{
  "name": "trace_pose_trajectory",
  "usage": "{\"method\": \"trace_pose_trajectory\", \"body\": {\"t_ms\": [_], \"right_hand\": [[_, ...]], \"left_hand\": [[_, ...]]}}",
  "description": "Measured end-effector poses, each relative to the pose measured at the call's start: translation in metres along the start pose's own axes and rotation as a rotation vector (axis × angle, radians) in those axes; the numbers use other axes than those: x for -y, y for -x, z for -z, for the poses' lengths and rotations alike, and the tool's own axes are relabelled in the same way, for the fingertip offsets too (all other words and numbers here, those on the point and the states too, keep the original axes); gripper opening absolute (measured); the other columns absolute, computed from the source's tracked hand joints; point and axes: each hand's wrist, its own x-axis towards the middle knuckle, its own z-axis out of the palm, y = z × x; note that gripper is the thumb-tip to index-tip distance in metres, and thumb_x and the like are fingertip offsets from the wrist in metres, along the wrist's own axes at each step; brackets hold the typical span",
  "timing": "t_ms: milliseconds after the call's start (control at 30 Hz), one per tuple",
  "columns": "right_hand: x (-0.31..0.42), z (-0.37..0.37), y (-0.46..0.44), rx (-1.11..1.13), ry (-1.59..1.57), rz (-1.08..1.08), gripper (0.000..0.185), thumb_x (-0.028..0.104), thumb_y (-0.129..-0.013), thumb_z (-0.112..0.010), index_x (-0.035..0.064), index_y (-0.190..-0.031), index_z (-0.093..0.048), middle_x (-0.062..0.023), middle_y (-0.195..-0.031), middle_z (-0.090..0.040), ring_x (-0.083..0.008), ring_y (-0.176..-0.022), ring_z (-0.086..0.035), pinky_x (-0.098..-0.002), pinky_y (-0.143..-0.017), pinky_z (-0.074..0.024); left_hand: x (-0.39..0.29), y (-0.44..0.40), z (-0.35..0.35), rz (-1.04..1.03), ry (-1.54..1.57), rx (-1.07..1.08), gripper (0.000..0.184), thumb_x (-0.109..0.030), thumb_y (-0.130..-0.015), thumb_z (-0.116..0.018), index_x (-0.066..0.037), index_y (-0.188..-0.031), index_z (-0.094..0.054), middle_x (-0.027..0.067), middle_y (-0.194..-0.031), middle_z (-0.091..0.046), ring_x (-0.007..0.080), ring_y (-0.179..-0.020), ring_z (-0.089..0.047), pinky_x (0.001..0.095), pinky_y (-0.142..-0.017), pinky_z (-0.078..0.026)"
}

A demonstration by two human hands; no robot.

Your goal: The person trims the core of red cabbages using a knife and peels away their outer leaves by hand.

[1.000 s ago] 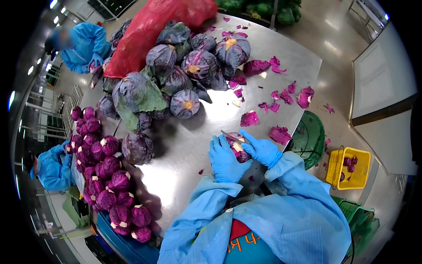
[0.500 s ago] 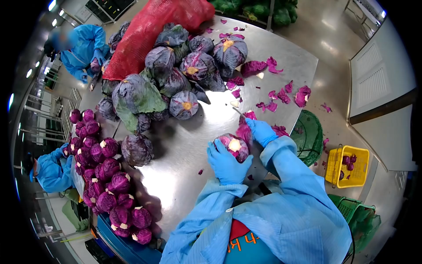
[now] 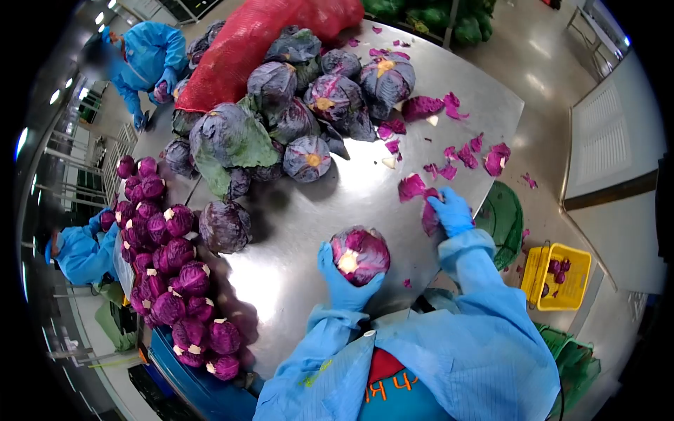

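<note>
A partly peeled red cabbage (image 3: 366,251) rests in my left hand (image 3: 345,282), its pale cut stem facing me and the fingers and thumb curved around its underside and left side. To the right, my right hand (image 3: 453,212) grips a loose purple cabbage leaf (image 3: 430,217) low over the table's right side. No knife shows clearly; anything else in the right palm is hidden. Both hands wear blue gloves. Another torn cabbage leaf (image 3: 411,187) lies just beyond the right hand.
Untrimmed cabbages (image 3: 309,158) and a red mesh sack (image 3: 242,52) lie across the steel table (image 3: 302,224). Trimmed cabbages (image 3: 168,306) are piled at left. A green mesh basket (image 3: 500,224) and yellow crate (image 3: 586,277) stand to the right. Two co-workers (image 3: 151,56) are at left.
My right hand has moved right, carrying the leaf away from the cabbage. My left hand has shifted slightly left and turned the cabbage. A thin blade by the right hand no longer shows.
</note>
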Motion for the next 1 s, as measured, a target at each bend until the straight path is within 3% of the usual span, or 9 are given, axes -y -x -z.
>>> {"method": "trace_pose_trajectory", "body": {"t_ms": [100,267,367,467,567,767,800,900,1000], "right_hand": [[0.024,0.037,0.02,-0.127,0.194,0.144,0.065,0.047,-0.082,-0.069,0.0134,-0.134,-0.048,-0.019,-0.105,-0.066,-0.0358,-0.091,-0.066,-0.0447,-0.078,-0.0519],[0.083,-0.002,0.054,0.359,-0.194,0.236,0.061,0.047,-0.084,-0.071,0.0097,-0.129,-0.053,-0.0103,-0.088,-0.063,-0.0227,-0.069,-0.061,-0.0358,-0.063,-0.0504],[0.076,-0.059,0.051,0.761,-0.701,0.008,0.057,0.047,-0.084,-0.071,0.007,-0.122,-0.057,-0.0055,-0.084,-0.06,-0.0143,-0.061,-0.053,-0.0279,-0.053,-0.0437],[0.104,-0.02,0.052,0.903,-0.685,-0.103,0.052,0.045,-0.086,-0.071,0.0048,-0.117,-0.059,-0.0047,-0.083,-0.058,-0.0093,-0.059,-0.047,-0.0229,-0.049,-0.0375],[0.102,-0.017,0.044,0.885,-0.609,0.003,0.044,0.041,-0.09,-0.067,0.0054,-0.114,-0.059,-0.0043,-0.082,-0.058,-0.0095,-0.06,-0.049,-0.0239,-0.05,-0.0389],[0.068,-0.028,0.037,0.545,-0.219,0.658,0.029,0.027,-0.091,-0.06,0.0052,-0.11,-0.059,-0.0171,-0.087,-0.064,-0.0335,-0.068,-0.062,-0.0423,-0.06,-0.0501],[0.057,-0.03,0.035,0.501,-0.164,0.601,0.028,0.026,-0.09,-0.059,0.0062,-0.11,-0.059,-0.0183,-0.087,-0.065,-0.0362,-0.071,-0.063,-0.0441,-0.063,-0.0506],[0.014,-0.032,0.029,0.401,0.017,0.384,0.026,0.026,-0.09,-0.055,0.0115,-0.111,-0.059,-0.0197,-0.084,-0.066,-0.0399,-0.077,-0.065,-0.0471,-0.07,-0.0522],[0.003,-0.021,0.032,0.231,0.009,0.393,0.028,0.028,-0.089,-0.055,0.0125,-0.113,-0.058,-0.0197,-0.087,-0.067,-0.0397,-0.077,-0.065,-0.047,-0.071,-0.0521]], "left_hand": [[0.015,0.011,0.007,0.075,0.129,0.012,0.125,-0.042,-0.054,-0.091,0.0,-0.148,-0.02,0.0187,-0.145,-0.031,0.0344,-0.134,-0.035,0.0419,-0.114,-0.028],[0.014,-0.001,0.013,0.012,0.081,0.13,0.125,-0.042,-0.055,-0.091,0.0,-0.148,-0.019,0.0183,-0.146,-0.03,0.0329,-0.136,-0.034,0.0402,-0.114,-0.027],[0.005,-0.007,0.02,-0.061,0.021,0.178,0.123,-0.039,-0.056,-0.091,0.002,-0.148,-0.02,0.0193,-0.147,-0.029,0.0329,-0.136,-0.034,0.0401,-0.114,-0.028],[0.005,-0.007,0.013,0.169,0.148,0.175,0.119,-0.036,-0.058,-0.091,0.004,-0.146,-0.021,0.0218,-0.147,-0.029,0.0342,-0.135,-0.036,0.0406,-0.113,-0.03],[-0.012,-0.025,0.005,0.166,0.021,0.166,0.114,-0.035,-0.058,-0.09,0.006,-0.144,-0.027,0.0248,-0.14,-0.039,0.0364,-0.13,-0.042,0.042,-0.109,-0.034],[-0.027,-0.039,0.008,0.033,-0.168,0.217,0.109,-0.034,-0.059,-0.089,0.005,-0.142,-0.031,0.0238,-0.138,-0.043,0.0356,-0.127,-0.045,0.0422,-0.107,-0.037],[-0.027,-0.039,0.009,0.0,-0.172,0.216,0.108,-0.033,-0.059,-0.089,0.005,-0.142,-0.031,0.0232,-0.138,-0.043,0.0349,-0.127,-0.045,0.0419,-0.108,-0.037],[0.015,-0.032,0.017,0.037,0.271,0.207,0.107,-0.03,-0.061,-0.089,0.005,-0.143,-0.03,0.0229,-0.139,-0.042,0.0332,-0.128,-0.045,0.0433,-0.109,-0.036],[0.041,-0.019,0.03,0.403,0.755,0.185,0.108,-0.025,-0.063,-0.089,0.001,-0.147,-0.025,0.0151,-0.14,-0.043,0.027,-0.128,-0.046,0.0391,-0.109,-0.036]]}}
